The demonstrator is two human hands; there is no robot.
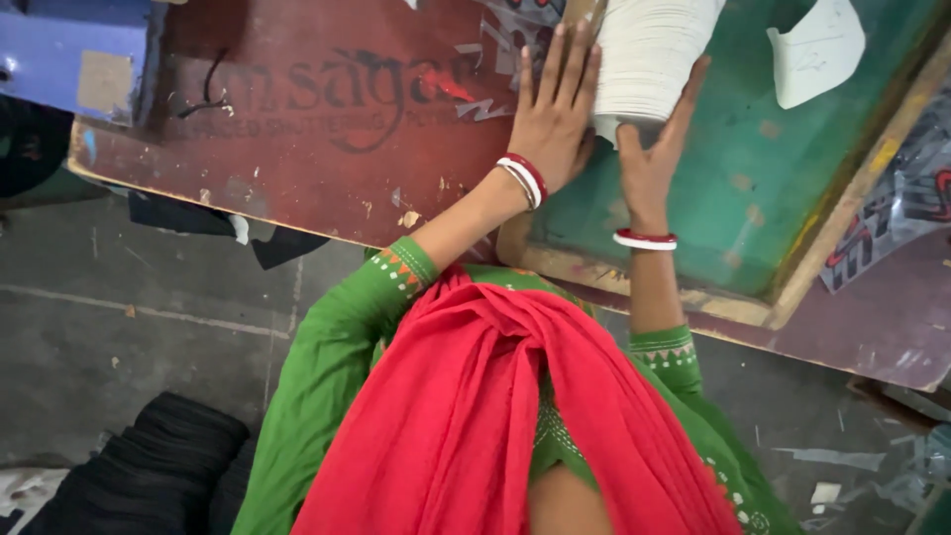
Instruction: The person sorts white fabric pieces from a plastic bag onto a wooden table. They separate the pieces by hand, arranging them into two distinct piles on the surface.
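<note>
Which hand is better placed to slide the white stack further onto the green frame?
Probably the left hand: it lies flat against the white stack on the side away from the green frame.

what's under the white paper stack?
The white paper stack sits on a green framed board, with both hands, left hand and right hand, against it. Anything directly beneath is covered.

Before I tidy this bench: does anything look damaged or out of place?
Yes. The reddish board is chipped and flaking along its near edge, and a loose white paper scrap lies askew on the green frame.
</note>
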